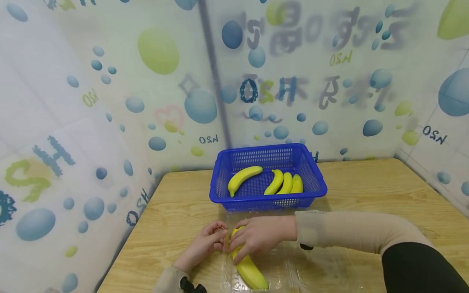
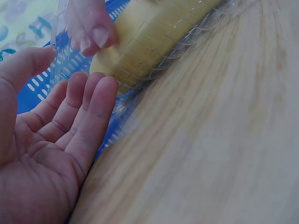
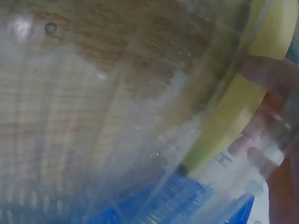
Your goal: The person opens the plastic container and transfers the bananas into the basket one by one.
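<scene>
A yellow banana (image 1: 250, 273) lies slanted along the left side of a clear plastic container (image 1: 289, 264) on the table. My right hand (image 1: 256, 238) reaches over its upper part, fingers on its left side and thumb on the nearer side, gripping it. In the right wrist view, the banana's dark tip (image 3: 183, 170) points toward the blue basket. At the container's left wall is my left hand (image 1: 209, 243), thumb and bent fingers holding the clear edge. The left wrist view has its fingertips (image 2: 103, 91) right by the container's ribbed wall, close to the banana's end (image 2: 135, 42).
Just beyond the container stands a blue basket (image 1: 269, 200) with several bananas inside: one banana (image 1: 243, 178) on the left, the others grouped at right. The wooden table (image 1: 366, 187) meets a patterned curtain (image 1: 176, 106) at the back and left.
</scene>
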`<state>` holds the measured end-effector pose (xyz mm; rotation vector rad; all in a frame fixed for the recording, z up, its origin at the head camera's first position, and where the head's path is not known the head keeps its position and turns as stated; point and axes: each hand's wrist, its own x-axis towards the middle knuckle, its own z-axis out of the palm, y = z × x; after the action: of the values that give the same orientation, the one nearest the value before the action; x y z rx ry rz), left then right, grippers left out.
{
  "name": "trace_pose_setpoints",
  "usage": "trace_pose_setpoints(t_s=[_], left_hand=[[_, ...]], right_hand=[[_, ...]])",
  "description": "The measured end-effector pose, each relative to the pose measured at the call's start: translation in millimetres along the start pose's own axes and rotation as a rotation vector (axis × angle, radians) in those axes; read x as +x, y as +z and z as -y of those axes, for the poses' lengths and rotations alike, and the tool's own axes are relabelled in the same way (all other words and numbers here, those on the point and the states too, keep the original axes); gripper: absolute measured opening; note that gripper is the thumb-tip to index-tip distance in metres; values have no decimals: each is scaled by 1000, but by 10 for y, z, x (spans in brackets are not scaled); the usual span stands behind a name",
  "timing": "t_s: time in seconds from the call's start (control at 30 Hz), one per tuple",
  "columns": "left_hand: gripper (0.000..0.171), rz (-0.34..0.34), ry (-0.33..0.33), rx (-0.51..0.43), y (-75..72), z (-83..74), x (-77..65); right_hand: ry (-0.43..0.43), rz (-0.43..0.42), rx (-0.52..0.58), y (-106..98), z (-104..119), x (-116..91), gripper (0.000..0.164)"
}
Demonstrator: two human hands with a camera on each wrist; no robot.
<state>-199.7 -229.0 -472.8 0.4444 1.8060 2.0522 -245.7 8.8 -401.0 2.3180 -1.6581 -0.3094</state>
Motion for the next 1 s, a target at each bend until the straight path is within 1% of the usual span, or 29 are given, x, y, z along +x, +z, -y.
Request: trace_pose_setpoints(t_s=[0.2,0.47,0.6,0.8,1.0], left_hand=[[11,8,13,-2,-1,11,7],[12,9,3,-4,4,-3,9],[14,-2,-7,-2,3,-13,15],[16,-3,-8,-6,-7,-7,24],[16,34,18,-7,-19,14,14]], right_hand=[[7,-21,-2,47,6,8,44],[7,-56,6,86,10,13,42],[4,-68,10,108,3,6,39],[14,-55,3,125,3,-17,39],[10,-42,-7,131,16,-32,40]])
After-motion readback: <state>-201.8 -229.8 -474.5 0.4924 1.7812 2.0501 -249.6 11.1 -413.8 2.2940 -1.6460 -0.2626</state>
